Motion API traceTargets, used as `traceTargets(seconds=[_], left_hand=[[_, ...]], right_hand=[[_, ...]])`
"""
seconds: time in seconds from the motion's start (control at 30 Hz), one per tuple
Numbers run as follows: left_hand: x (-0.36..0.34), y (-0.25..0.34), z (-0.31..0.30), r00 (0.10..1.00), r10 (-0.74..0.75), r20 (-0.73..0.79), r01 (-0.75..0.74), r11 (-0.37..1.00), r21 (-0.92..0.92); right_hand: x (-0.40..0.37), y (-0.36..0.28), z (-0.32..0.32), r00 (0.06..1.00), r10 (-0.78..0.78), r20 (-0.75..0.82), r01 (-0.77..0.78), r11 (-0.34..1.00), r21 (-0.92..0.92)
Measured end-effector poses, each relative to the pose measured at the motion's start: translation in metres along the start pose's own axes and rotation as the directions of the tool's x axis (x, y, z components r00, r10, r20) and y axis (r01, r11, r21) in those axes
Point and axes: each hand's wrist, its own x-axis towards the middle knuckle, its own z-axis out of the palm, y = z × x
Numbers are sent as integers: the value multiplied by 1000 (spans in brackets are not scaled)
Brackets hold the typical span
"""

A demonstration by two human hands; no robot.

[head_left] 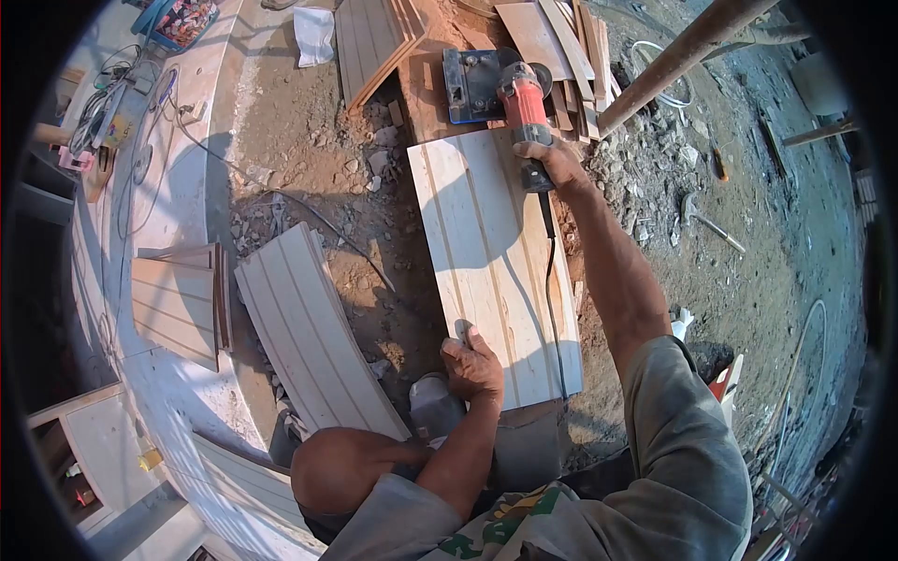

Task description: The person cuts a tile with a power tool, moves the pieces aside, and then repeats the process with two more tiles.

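Observation:
My right hand (558, 168) is wrapped around the rear body of a red and black angle grinder (526, 105). The grinder's head, with a dark disc at its side, lies against a black, blue-edged box-like piece (474, 86) past the far end of a long pale tile (458, 224). Brown grooved stripes run the length of this tile, and the grinder's black cord (550, 299) trails down over it. At the tile's near left edge my left hand (474, 366) has its fingers curled, with fingertips on the top face.
Striped tiles (313, 327) are stacked to the left, with a smaller stack (178, 304) beyond. More tiles (369, 42) lie at the far end. A wooden pole (683, 61) slants across the upper right. A hammer (711, 222) rests on rubble-strewn ground at right.

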Motion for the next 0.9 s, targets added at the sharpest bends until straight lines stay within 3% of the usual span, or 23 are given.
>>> traceTargets(seconds=[0.1, 0.23, 0.3, 0.4, 0.53, 0.63, 0.7, 0.73, 0.8, 0.83, 0.9], left_hand=[[1, 4, -4, 998, -45, 54, 44, 999, 19], [2, 6, -7, 999, -18, 32, 18, 1000, -3], [1, 7, -8, 992, -86, 93, 77, 993, 94], [5, 14, -14, 979, -155, 128, 154, 988, 22], [5, 18, -19, 980, -157, 123, 161, 987, -26], [8, 22, -22, 950, -247, 190, 243, 969, 45], [5, 10, -5, 997, -50, -54, 54, 995, 80], [4, 5, 0, 998, -26, -54, 31, 995, 91], [4, 6, 2, 966, 208, -154, -186, 972, 146], [0, 9, 6, 962, 229, -150, -207, 967, 151], [-11, 30, 12, 885, 456, -95, -419, 868, 264]], right_hand=[[5, -4, -1, 998, -61, -6, 61, 998, -23], [-29, -31, 2, 999, -12, -30, 11, 1000, -24], [-62, -46, 15, 997, -23, -69, 22, 999, -26], [-95, -39, 11, 997, -80, -5, 80, 994, 78], [-160, -27, 16, 995, -69, 66, 49, 964, 263], [-211, -22, 16, 994, -102, 48, 86, 960, 267], [-252, -28, 10, 996, -89, 20, 78, 944, 320], [-270, -27, 2, 997, -79, 21, 67, 941, 332], [-304, -24, -13, 997, -80, -16, 81, 937, 340], [-321, -23, -21, 996, -86, -33, 92, 932, 352], [-351, -24, -39, 983, -97, -156, 138, 950, 280]])
